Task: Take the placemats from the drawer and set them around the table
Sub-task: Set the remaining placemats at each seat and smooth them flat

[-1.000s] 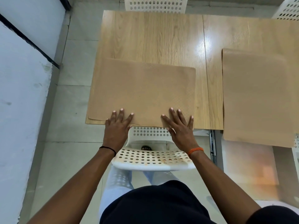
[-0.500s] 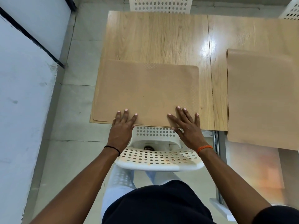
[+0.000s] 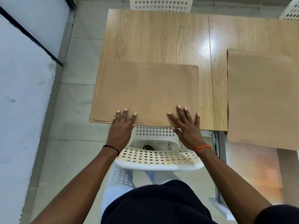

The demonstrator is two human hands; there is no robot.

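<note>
A tan placemat (image 3: 148, 89) lies flat on the near left corner of the wooden table (image 3: 158, 36). My left hand (image 3: 121, 126) rests with straight fingers on the mat's near edge, left of centre. My right hand (image 3: 186, 125) lies flat on the same edge near the mat's right corner. A second tan placemat (image 3: 262, 97) lies to the right, its near end hanging over the table edge.
A white perforated chair (image 3: 158, 157) stands tucked under the table right below my hands. Another white chair (image 3: 161, 4) is at the far side, and a third (image 3: 291, 12) at the far right. A white wall (image 3: 21, 94) runs along the left.
The mat has slid to the right, so its left edge no longer overhangs the table. Both hands have stayed flat on its near edge.
</note>
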